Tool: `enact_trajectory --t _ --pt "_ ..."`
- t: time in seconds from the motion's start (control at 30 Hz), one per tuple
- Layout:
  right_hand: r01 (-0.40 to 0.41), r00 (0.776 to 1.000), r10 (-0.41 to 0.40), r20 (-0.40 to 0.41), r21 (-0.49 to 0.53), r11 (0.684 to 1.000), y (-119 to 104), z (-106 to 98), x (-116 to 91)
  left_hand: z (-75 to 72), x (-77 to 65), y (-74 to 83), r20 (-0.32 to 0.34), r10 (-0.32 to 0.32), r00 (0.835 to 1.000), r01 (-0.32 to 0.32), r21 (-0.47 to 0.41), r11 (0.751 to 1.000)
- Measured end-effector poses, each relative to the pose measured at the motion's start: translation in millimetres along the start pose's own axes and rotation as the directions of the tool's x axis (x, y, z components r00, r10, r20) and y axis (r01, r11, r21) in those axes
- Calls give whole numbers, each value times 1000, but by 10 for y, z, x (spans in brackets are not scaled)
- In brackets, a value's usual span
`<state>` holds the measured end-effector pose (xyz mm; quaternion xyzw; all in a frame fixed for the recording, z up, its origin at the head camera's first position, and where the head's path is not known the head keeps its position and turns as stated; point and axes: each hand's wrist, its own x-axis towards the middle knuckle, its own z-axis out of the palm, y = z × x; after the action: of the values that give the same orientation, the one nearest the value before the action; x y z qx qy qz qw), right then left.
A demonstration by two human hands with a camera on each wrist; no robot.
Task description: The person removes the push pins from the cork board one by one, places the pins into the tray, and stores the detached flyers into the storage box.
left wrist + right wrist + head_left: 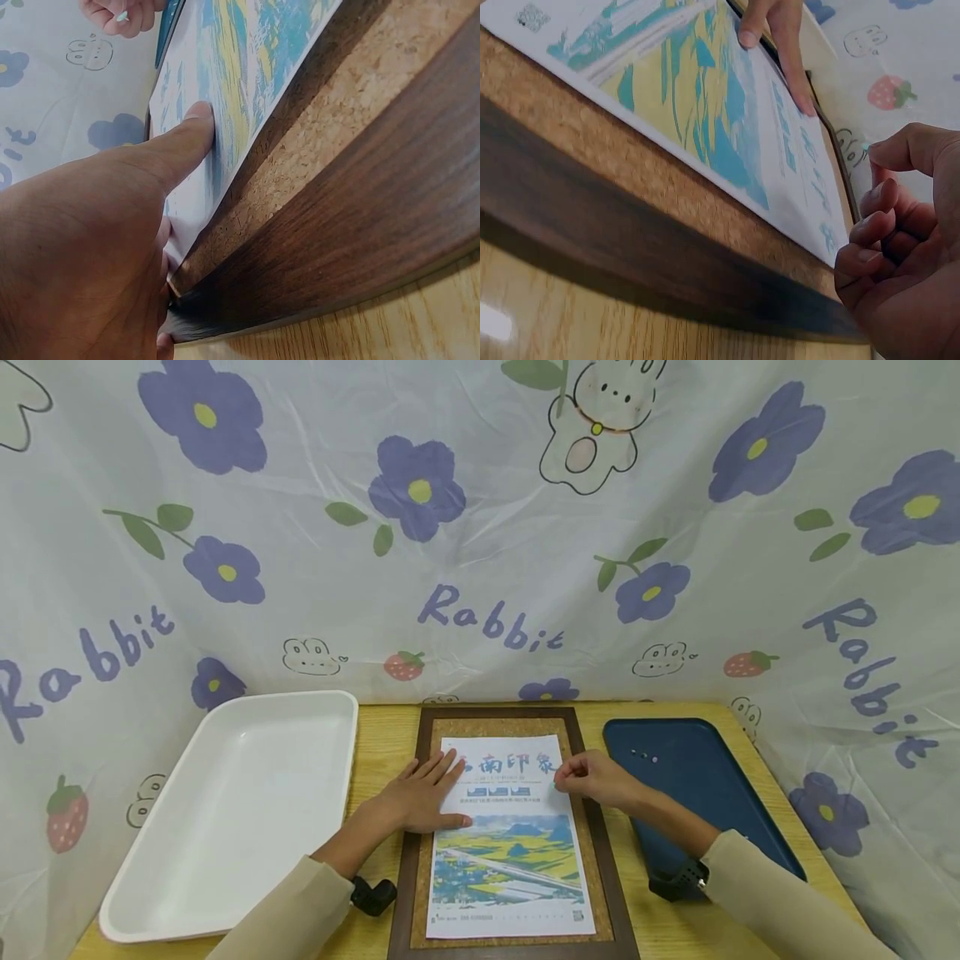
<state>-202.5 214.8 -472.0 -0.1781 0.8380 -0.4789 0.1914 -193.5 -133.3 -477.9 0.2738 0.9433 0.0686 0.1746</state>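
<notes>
A printed poster (517, 860) with a landscape picture lies on a cork board (498, 727) with a dark brown wooden frame. My left hand (429, 797) rests flat across the poster's left edge, fingers spread and thumb (196, 124) on the picture. Over the poster's upper right side, my right hand (600, 778) pinches a small pale green push pin (122, 15) between thumb and index finger. In the right wrist view only a bit of the pin (865, 145) shows at the fingertips, above the paper; its point is hidden.
To the right lies a dark blue tray (697, 777) with several tiny pale pieces (645, 757) near its far end. A large white tray (247, 793) stands on the left. Behind the wooden table (375, 793) hangs a printed curtain (480, 560).
</notes>
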Motion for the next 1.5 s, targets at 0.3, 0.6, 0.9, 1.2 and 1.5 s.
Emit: enact_trajectory --t 0.3,0.6,0.9,1.2,1.5 --pt "-41 998 39 -58 -27 999 146 -198 -66 76 49 -45 -3 -4 1000 4 20 1000" --pt "-14 995 8 -102 -58 998 290 -413 -148 -22 -32 24 -1 -6 1000 6 9 1000" --pt "-32 986 13 -168 -109 994 469 -578 -227 -18 -32 26 -10 -5 1000 5 5 1000" --pt "-81 971 38 -236 -176 981 572 -709 -334 -23 -38 20 -5 -5 1000 5 8 1000" --pt "-70 961 3 -277 -235 970 721 -850 -392 -21 -18 19 1 -11 1000 11 14 1000"
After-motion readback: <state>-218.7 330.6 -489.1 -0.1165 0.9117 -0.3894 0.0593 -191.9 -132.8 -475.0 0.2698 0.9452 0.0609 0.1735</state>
